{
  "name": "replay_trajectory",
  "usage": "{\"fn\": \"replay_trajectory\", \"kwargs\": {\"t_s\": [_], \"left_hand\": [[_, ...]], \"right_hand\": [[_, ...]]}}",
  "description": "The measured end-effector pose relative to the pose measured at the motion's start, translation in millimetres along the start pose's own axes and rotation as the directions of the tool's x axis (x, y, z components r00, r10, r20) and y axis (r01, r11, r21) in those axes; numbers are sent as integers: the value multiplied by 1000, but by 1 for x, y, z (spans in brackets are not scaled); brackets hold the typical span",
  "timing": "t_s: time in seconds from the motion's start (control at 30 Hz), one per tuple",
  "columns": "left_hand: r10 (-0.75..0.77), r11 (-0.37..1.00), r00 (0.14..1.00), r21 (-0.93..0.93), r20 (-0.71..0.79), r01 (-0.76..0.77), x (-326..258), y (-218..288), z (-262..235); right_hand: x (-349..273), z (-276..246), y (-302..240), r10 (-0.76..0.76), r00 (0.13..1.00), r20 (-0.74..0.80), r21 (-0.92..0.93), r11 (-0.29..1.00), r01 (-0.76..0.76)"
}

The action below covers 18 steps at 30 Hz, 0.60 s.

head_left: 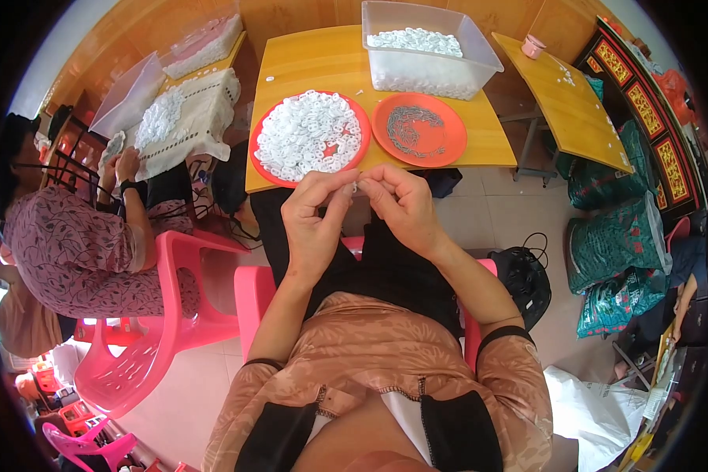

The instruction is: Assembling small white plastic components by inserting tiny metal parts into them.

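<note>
My left hand (318,216) and my right hand (401,206) meet above my lap, just short of the table's front edge. The fingers of both are pinched together on a small white plastic piece (356,187), mostly covered by fingertips. Whether a metal part is also between them is too small to tell. Just beyond my left hand lies a red round tray (365,134) heaped with white plastic pieces (307,134) that have holes. Beside it, beyond my right hand, an orange-red plate (448,134) carries thin grey metal parts (407,130), loosely spread.
A clear plastic bin (425,77) of white pieces stands at the back of the yellow table (307,59). At left, another person (94,244) sits by a cloth-covered table (204,118). Pink chairs (173,307) stand nearby; green sacks (617,244) lie at right.
</note>
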State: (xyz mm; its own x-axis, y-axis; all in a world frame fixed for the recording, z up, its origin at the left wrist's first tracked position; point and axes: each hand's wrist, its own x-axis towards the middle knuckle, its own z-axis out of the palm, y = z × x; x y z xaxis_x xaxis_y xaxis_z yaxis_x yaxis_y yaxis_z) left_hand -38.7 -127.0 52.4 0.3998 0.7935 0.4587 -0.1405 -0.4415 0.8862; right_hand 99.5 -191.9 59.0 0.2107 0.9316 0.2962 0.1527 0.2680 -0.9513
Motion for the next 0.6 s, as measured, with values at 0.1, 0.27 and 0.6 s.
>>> {"fn": "replay_trajectory", "kwargs": {"t_s": [0.1,0.27,0.6], "left_hand": [[-49,998,999,-42,-11,49,0,2,1],[-151,965,988,-213,15,150,0,-1,1],[-325,840,943,-437,71,322,1,-6,0]], "right_hand": [[0,-1,2,16,1000,9,35,999,-17],[1,-1,1,27,999,35,111,993,-30],[4,-5,13,113,990,80,272,953,-131]]}}
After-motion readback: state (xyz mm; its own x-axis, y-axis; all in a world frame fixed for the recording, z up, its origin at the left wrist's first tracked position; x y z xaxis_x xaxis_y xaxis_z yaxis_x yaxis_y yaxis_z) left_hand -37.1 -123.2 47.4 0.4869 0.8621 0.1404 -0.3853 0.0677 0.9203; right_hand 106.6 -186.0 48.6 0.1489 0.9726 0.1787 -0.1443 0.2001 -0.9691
